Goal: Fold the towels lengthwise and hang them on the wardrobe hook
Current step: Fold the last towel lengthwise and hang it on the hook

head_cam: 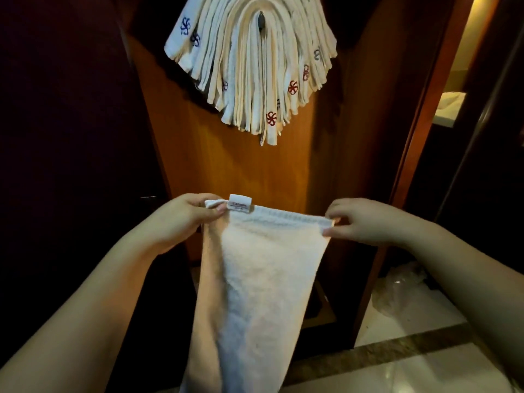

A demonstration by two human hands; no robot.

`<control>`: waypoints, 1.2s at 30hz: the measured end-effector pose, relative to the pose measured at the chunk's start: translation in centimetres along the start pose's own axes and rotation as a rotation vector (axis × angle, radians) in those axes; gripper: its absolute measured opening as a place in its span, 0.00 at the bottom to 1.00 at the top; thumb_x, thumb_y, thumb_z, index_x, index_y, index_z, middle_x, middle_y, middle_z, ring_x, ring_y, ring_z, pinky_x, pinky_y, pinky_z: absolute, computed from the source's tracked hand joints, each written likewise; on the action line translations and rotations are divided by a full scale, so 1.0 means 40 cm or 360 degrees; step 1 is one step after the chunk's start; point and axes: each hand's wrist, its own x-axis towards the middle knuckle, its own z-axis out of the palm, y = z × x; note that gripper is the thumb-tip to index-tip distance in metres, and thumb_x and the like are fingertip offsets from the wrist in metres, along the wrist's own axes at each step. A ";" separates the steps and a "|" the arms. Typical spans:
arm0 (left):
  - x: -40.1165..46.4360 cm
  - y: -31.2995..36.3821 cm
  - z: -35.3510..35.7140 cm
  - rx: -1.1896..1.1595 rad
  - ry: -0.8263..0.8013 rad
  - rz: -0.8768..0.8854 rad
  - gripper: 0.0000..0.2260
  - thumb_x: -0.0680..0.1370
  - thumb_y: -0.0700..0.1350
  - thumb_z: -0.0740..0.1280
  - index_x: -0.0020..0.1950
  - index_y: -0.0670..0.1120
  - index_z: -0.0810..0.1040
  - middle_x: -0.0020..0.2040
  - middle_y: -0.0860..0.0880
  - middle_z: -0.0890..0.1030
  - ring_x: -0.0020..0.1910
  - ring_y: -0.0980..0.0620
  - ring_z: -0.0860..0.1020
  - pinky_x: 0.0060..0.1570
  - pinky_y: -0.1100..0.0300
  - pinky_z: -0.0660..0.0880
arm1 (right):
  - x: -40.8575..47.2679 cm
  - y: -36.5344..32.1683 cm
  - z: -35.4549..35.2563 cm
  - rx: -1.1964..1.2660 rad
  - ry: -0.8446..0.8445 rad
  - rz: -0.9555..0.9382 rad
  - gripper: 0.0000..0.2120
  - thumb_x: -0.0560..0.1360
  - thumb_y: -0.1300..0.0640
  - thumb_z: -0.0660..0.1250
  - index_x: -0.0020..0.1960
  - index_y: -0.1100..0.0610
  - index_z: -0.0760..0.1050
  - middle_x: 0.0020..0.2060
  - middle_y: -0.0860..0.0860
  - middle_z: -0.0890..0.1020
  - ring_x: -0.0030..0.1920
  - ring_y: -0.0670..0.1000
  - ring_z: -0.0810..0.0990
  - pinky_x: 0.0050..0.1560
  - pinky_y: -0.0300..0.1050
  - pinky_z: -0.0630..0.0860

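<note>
A white towel hangs straight down in front of me, its top edge stretched level with a small label near the left corner. My left hand pinches the top left corner between thumb and fingers. My right hand pinches the top right corner. Above, several folded white towels with red and blue emblems drape in a fan over the wardrobe hook, which is mostly hidden by them.
The wooden wardrobe panel stands behind the towel, with a dark door at the left. A crumpled clear plastic bag lies on the pale tiled floor at the lower right. A lit room shows through the gap at the far right.
</note>
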 end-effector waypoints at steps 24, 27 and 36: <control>0.026 0.006 0.172 -0.0482 0.0573 0.0472 0.07 0.78 0.50 0.64 0.48 0.53 0.82 0.47 0.48 0.84 0.49 0.48 0.80 0.51 0.48 0.74 | 0.041 -0.013 0.057 0.0893 0.1994 0.0112 0.11 0.81 0.68 0.58 0.61 0.66 0.73 0.52 0.50 0.74 0.49 0.37 0.69 0.49 0.18 0.61; 0.031 0.014 0.174 -0.0491 0.0611 0.0506 0.08 0.78 0.50 0.64 0.49 0.51 0.82 0.46 0.49 0.84 0.48 0.47 0.80 0.52 0.46 0.75 | 0.038 -0.003 0.055 0.0833 0.2057 0.0068 0.10 0.81 0.66 0.58 0.60 0.66 0.74 0.51 0.51 0.74 0.50 0.39 0.70 0.51 0.20 0.62; 0.031 -0.003 0.192 -0.0656 0.0635 0.0376 0.06 0.82 0.43 0.64 0.47 0.51 0.79 0.42 0.51 0.83 0.44 0.51 0.81 0.46 0.52 0.75 | -0.013 -0.002 0.099 0.0809 0.1768 0.0311 0.12 0.83 0.61 0.59 0.65 0.59 0.72 0.46 0.47 0.77 0.44 0.49 0.74 0.41 0.42 0.65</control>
